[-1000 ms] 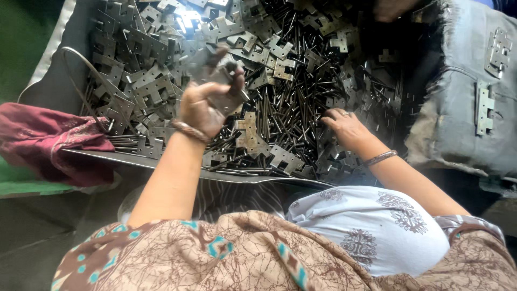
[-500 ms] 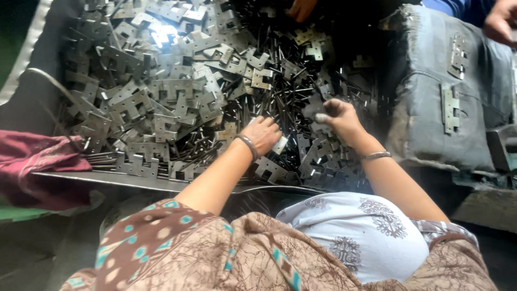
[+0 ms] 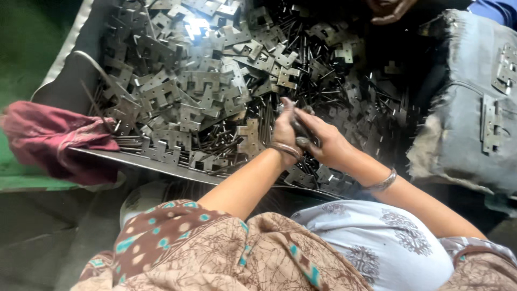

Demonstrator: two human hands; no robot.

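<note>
What sits between the two hands is hard to make out: a small dark metal piece [image 3: 301,141] is glimpsed where they meet, but its shape is masked by fingers and blur. The left hand [image 3: 284,132] is held with fingers curled close together over the pile; whether anything is gripped in it cannot be told. The right hand [image 3: 323,141] is closed around the small piece, the fingers bent tight. A bangle is seen on each wrist.

At the top edge another person's hand [image 3: 389,9] is cut off by the frame; only fingertips are shown. The far right is also cropped, where a grey cloth sack [image 3: 468,108] with flat metal hinges lying on it is partly seen.

Both hands are held above a wide metal tray [image 3: 134,160], which is filled with a heap of grey notched hinge plates [image 3: 183,91] on the left and a tangle of thin dark pins [image 3: 344,91] toward the middle and right. Glare is noted on the plates near the top.

A crumpled red cloth [image 3: 54,143] is draped over the tray's left near corner. A green surface [image 3: 27,43] is visible beyond the tray's left rim. The lower frame is taken up by patterned clothing [image 3: 215,253], so the support beneath the tray is hidden.
</note>
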